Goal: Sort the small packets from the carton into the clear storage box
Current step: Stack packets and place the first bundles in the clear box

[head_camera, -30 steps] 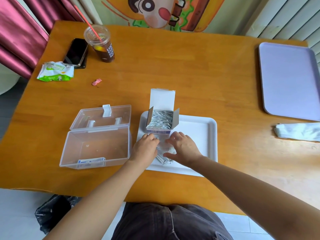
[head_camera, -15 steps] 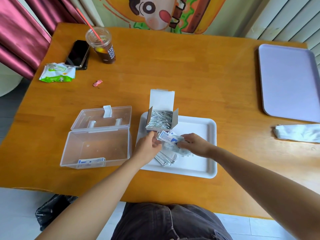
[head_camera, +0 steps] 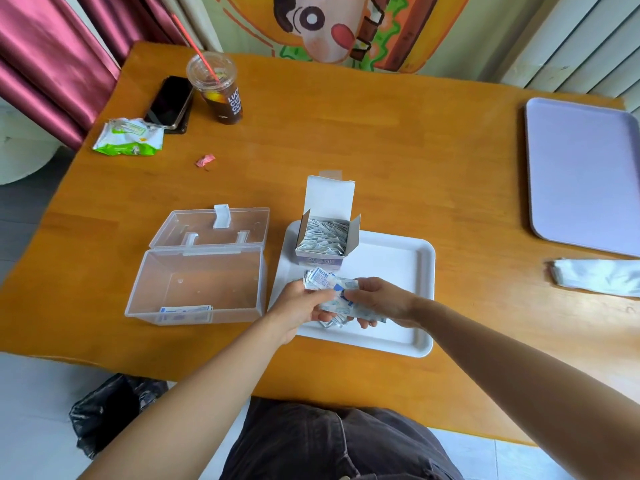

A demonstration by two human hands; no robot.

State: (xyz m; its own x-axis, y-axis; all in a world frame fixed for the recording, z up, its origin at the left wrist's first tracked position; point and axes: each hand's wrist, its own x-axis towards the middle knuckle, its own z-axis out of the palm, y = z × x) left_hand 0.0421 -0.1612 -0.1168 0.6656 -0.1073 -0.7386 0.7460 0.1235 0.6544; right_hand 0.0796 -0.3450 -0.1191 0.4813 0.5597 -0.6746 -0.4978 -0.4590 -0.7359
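Observation:
An open white carton [head_camera: 325, 237] full of small packets stands at the back left of a white tray [head_camera: 391, 261]. Just in front of it, both hands hold a bunch of white-and-blue packets [head_camera: 332, 287] above the tray. My left hand [head_camera: 298, 306] grips the bunch from the left and my right hand [head_camera: 377, 301] grips it from the right. A few more packets lie on the tray under the hands. The clear storage box [head_camera: 197, 282] sits to the left with its lid flipped back; a few packets [head_camera: 185, 311] lie at its near wall.
At the far left of the wooden table stand an iced drink cup with a red straw [head_camera: 218, 90], a black phone [head_camera: 169, 102], a green wipes pack [head_camera: 128, 136] and a pink scrap [head_camera: 205, 160]. A lilac tray [head_camera: 585, 174] and folded white plastic [head_camera: 595, 277] lie at the right.
Both hands were pressed down on packets on the tray; they have since gathered a bunch and lifted it, holding it between them above the tray.

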